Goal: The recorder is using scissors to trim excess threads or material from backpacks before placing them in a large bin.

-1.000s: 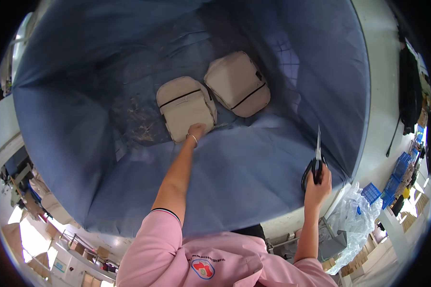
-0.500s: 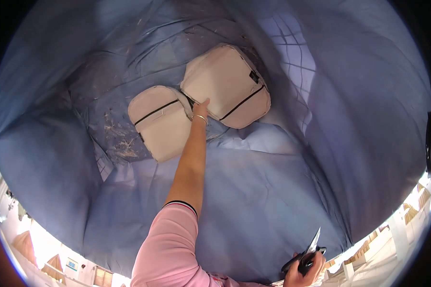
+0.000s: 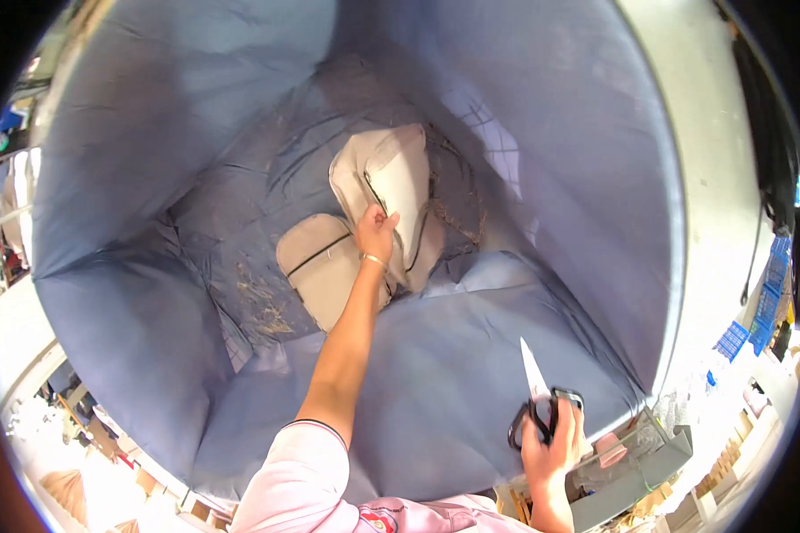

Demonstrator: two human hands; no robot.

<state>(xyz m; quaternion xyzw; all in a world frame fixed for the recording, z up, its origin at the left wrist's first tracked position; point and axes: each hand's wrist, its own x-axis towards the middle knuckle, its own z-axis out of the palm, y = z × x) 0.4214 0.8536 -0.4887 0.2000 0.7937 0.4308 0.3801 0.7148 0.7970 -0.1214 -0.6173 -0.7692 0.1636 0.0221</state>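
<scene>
Head camera, looking down into a deep bin lined with blue-grey fabric (image 3: 524, 160): a person in a pink sleeve (image 3: 298, 475) reaches the left hand (image 3: 375, 233) to the bottom of the bin, where the fingers are closed on the edge of a beige padded case (image 3: 400, 182), tilting it up on its side against the far fabric wall; a second beige padded case (image 3: 322, 271) lies flat just beside it, nearer the person, partly under the forearm, with a dark zip line across its face; bits of dry straw-like debris (image 3: 262, 306) are scattered on the lining to the left of the flat case. At the near rim of the bin, well apart from both cases, the right hand (image 3: 551, 444) grips a pair of black-handled scissors (image 3: 535, 391) (fingers wrapped through and around the handles), the pale blade pointing up and away from the person. Beyond the rim at lower right sits a clear plastic tray (image 3: 636, 453) amid workshop clutter; blue crates (image 3: 756, 320) stand along the right edge.
</scene>
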